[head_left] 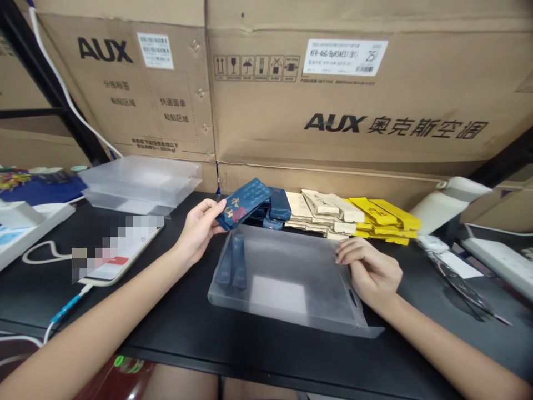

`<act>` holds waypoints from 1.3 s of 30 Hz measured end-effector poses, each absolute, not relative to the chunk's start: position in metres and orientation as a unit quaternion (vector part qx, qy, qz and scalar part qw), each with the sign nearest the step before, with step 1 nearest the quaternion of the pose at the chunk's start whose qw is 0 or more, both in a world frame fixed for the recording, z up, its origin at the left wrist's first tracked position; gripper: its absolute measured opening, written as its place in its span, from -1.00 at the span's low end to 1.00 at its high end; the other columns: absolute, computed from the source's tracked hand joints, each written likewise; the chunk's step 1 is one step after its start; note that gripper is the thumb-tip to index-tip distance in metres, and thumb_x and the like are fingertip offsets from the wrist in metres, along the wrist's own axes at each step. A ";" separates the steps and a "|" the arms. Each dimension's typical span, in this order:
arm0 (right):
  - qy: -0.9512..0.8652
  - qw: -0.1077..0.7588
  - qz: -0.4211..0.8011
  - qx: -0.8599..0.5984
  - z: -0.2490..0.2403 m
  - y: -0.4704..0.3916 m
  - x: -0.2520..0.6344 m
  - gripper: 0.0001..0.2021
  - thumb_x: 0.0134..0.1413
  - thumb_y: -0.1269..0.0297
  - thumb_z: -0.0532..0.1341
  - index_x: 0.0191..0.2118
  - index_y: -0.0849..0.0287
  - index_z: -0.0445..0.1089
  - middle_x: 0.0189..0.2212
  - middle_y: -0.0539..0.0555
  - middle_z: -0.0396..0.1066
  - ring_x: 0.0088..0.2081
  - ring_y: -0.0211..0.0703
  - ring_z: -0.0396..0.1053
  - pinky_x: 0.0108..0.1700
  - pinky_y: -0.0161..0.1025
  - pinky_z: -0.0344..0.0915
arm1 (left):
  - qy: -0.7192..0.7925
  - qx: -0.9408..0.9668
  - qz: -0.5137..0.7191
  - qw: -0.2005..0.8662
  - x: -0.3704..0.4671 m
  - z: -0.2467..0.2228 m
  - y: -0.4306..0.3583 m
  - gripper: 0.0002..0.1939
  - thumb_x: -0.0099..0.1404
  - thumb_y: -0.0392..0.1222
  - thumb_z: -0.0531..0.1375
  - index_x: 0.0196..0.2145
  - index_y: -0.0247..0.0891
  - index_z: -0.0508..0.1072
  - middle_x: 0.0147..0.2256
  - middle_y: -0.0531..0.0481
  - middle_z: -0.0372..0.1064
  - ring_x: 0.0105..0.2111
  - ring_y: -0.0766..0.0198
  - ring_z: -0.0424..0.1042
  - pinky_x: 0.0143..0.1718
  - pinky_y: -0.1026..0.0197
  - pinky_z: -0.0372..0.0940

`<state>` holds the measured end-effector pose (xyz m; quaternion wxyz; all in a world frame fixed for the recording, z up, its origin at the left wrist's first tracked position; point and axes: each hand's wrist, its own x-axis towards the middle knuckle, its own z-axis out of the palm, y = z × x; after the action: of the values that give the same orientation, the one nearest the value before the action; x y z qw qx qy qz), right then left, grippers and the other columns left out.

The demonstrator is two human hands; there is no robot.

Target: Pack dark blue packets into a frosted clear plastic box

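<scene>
My left hand (202, 225) grips a dark blue packet (245, 204) with gold writing, held just above the far left corner of a clear plastic box (287, 266). Inside that box, along its left side, two blue packets (232, 264) show through the plastic. My right hand (370, 269) has its curled fingers closed on the box's far right edge. Behind the box lie more blue packets (280, 204), then stacked cream packets (322, 211) and yellow packets (381, 216).
Empty-looking clear plastic boxes (139, 180) are stacked at the back left. A phone (125, 255) on a cable lies left of my arm. To the right are a white bottle (449, 203), eyeglasses (462, 286) and a power strip (503, 264). Large cardboard boxes (266, 122) wall off the back.
</scene>
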<state>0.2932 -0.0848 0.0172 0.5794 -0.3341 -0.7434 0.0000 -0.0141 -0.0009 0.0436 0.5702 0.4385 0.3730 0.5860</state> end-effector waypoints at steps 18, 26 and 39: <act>-0.702 0.568 0.097 -0.418 0.013 -0.088 0.291 -0.77 0.09 0.50 0.11 -0.44 0.10 0.45 -0.51 0.03 0.47 -0.40 -0.10 0.44 -0.28 -0.15 0.37 | 0.327 0.548 0.523 0.565 -0.009 0.044 -0.011 -0.69 -0.02 -0.07 0.43 -0.61 -0.30 0.42 -0.55 0.05 0.40 -0.51 0.38 0.38 -0.42 0.36 0.29; -0.822 0.414 0.118 -0.373 0.022 -0.099 0.282 -0.55 0.23 0.42 0.12 0.22 -0.02 0.27 0.04 0.10 0.47 0.03 -0.05 0.45 0.04 -0.18 0.38 | 0.263 0.736 0.376 0.498 -0.003 0.044 -0.029 -0.83 0.15 -0.18 0.32 -0.49 -0.25 0.41 -0.44 -0.02 0.43 -0.40 0.28 0.45 -0.32 0.28 0.32; -0.860 0.386 0.091 -0.323 0.019 -0.107 0.283 -0.38 0.19 0.41 0.19 0.34 0.03 0.10 0.21 0.15 0.30 0.18 0.01 0.32 0.18 -0.12 0.30 | 0.239 0.809 0.344 0.412 -0.003 0.044 -0.032 -0.84 0.28 -0.15 0.23 -0.28 -0.20 0.61 -0.34 -0.07 0.54 -0.35 0.18 0.47 -0.28 0.23 0.32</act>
<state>0.2825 -0.1070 0.0193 0.3856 -0.3226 -0.8596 0.0912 -0.0027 -0.0322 0.0441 0.4121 0.8090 0.2393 0.3441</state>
